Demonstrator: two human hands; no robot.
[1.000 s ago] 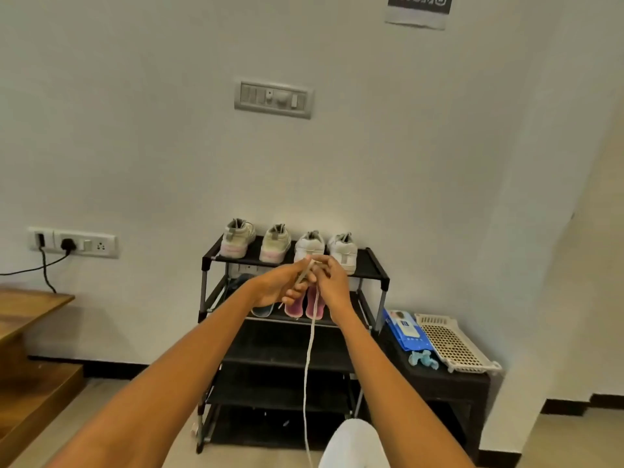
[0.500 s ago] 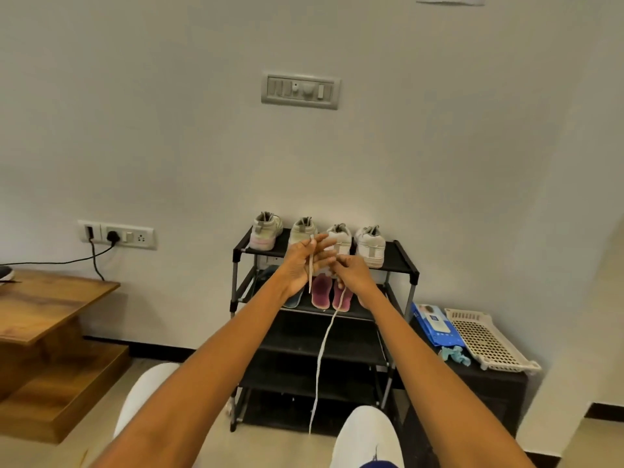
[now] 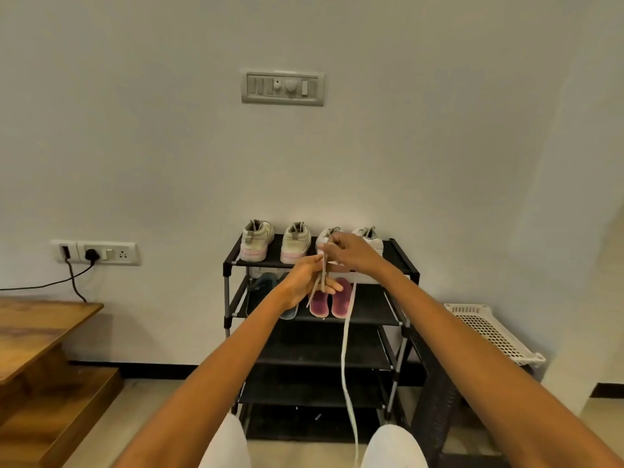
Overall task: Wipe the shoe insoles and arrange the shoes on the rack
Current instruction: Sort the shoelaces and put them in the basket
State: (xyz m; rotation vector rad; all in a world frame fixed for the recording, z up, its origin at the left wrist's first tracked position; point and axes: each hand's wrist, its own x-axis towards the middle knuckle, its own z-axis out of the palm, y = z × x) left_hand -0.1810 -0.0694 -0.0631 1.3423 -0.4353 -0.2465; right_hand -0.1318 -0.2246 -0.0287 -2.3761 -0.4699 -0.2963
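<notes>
Hands first: your left hand (image 3: 305, 282) and right hand (image 3: 351, 253) are raised together in front of the black four-tier shoe rack (image 3: 401, 261), and both grips are pinched on a long pale flat shoelace (image 3: 346, 352). Your left grip holds a short grey length that slants down across its fingers; your right grip pinches the lace just above, fingers curled. From your hands the lace hangs almost straight down, long axis vertical, its lower end cut off at the picture's bottom edge between your white-clad knees (image 3: 393, 447).

On the rack's top shelf stand four pale sneakers (image 3: 258, 239) in a row, heels toward you; your right hand hides most of the two on the right. One shelf down lie two maroon insoles (image 3: 341, 302) side by side, lengthwise front to back, beside a bluish pair (image 3: 265, 285) that your left wrist partly covers
</notes>
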